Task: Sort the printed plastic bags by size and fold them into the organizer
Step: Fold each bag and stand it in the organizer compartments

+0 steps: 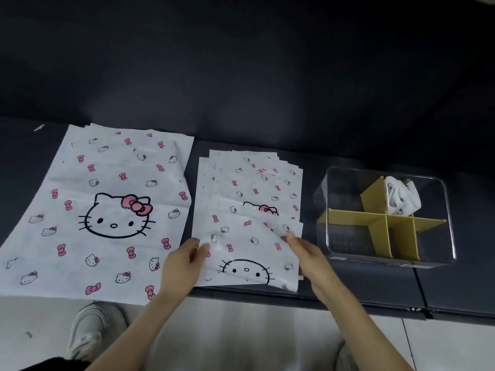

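Several large white bags printed with a cat face and pink bows [112,210] lie stacked flat on the left of the dark surface. A stack of smaller printed bags [251,188] lies in the middle. The top small bag [249,253] is folded over toward me. My left hand [184,266] pinches its left edge and my right hand [305,253] pinches its right edge. A clear organizer [452,253] with yellow dividers [375,218] stands on the right. One folded bag [400,198] sits in its far right compartment.
The dark surface [361,285] ends in a front edge near me, with pale floor below. A shoe [88,328] shows on the floor at the lower left. A dark wall rises behind the bags.
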A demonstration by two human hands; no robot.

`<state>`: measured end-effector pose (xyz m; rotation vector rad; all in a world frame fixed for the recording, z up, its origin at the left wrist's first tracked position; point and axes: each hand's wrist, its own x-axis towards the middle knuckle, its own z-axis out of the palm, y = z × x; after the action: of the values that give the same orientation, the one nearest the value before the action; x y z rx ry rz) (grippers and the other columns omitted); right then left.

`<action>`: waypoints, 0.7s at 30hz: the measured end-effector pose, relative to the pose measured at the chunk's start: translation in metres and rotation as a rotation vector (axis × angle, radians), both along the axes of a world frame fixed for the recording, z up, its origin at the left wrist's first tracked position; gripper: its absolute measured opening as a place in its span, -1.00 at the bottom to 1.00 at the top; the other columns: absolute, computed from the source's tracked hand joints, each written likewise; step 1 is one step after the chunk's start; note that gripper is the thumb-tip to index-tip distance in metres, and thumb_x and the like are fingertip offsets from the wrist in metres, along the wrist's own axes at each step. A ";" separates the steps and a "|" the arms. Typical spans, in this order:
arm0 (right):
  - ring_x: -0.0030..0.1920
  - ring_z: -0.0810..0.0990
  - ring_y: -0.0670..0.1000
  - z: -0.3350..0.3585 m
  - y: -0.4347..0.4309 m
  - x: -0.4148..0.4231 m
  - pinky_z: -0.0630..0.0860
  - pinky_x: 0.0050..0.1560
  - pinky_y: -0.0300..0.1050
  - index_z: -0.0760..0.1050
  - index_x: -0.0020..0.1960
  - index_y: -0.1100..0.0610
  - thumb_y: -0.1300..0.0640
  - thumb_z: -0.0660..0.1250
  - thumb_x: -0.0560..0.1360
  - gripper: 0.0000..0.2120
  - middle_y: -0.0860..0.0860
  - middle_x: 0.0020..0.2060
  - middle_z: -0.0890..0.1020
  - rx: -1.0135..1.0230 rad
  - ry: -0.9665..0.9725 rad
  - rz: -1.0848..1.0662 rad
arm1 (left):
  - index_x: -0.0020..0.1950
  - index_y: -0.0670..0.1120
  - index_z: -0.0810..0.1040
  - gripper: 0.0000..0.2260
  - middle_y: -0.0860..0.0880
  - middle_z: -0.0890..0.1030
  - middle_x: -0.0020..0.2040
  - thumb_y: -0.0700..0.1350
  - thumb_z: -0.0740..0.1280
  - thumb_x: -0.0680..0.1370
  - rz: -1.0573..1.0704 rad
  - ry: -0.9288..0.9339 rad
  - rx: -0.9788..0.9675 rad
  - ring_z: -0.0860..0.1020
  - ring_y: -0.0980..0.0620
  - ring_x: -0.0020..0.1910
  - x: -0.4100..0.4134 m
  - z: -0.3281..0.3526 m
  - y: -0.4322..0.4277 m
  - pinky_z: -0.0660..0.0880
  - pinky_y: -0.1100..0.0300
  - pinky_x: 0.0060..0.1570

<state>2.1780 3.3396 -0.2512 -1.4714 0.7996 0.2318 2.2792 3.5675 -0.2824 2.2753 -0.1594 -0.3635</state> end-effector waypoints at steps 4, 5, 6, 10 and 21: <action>-0.11 0.63 -0.05 -0.012 0.003 -0.001 0.55 -0.06 -0.09 0.61 -0.01 0.05 -0.10 0.33 0.51 -0.76 -0.06 -0.16 0.69 -0.101 0.007 -0.096 | -0.33 -0.03 0.29 -0.70 0.06 0.31 -0.61 -0.09 0.26 0.59 0.030 -0.105 0.114 0.31 0.03 -0.54 0.001 -0.004 -0.010 0.18 0.20 -0.49; -0.24 0.57 -0.01 -0.016 0.004 0.001 0.49 -0.16 -0.10 0.58 -0.14 0.19 0.03 0.37 0.51 -0.79 0.02 -0.30 0.63 -0.196 -0.004 -0.119 | -0.28 -0.06 0.33 -0.74 0.06 0.32 -0.60 -0.08 0.25 0.60 0.019 -0.132 0.150 0.33 -0.01 -0.53 0.000 -0.004 -0.012 0.18 0.21 -0.49; -0.35 0.42 0.00 -0.021 0.006 0.003 0.37 -0.28 -0.13 0.46 -0.30 0.27 0.15 0.36 0.50 -0.73 0.06 -0.43 0.48 -0.303 -0.002 -0.141 | -0.21 -0.08 0.35 -0.78 0.06 0.34 -0.57 -0.07 0.24 0.60 0.000 -0.142 0.189 0.36 -0.05 -0.50 0.000 -0.005 -0.012 0.19 0.21 -0.49; -0.42 0.13 -0.03 -0.030 0.008 0.011 0.12 -0.37 -0.13 0.13 -0.46 0.13 0.29 0.24 0.48 -0.58 -0.02 -0.54 0.19 -0.512 0.060 -0.181 | 0.08 -0.14 0.43 -0.78 -0.05 0.53 -0.40 0.00 0.19 0.62 -0.026 -0.139 0.368 0.48 -0.12 -0.39 -0.002 -0.010 -0.013 0.31 0.16 -0.41; -0.46 0.26 -0.07 -0.035 0.007 0.013 0.23 -0.40 -0.17 0.23 -0.44 0.11 0.24 0.24 0.53 -0.61 -0.04 -0.53 0.33 -0.592 0.096 -0.174 | 0.35 -0.08 0.48 -0.58 -0.22 0.44 0.36 0.02 -0.04 0.66 -0.577 -0.657 0.358 0.30 -0.23 0.38 -0.028 -0.042 -0.025 0.11 -0.07 0.41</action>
<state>2.1905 3.3471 -0.2866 -1.9373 1.1299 -0.0778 2.2513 3.5428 -0.3241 2.5938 -1.1802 0.0974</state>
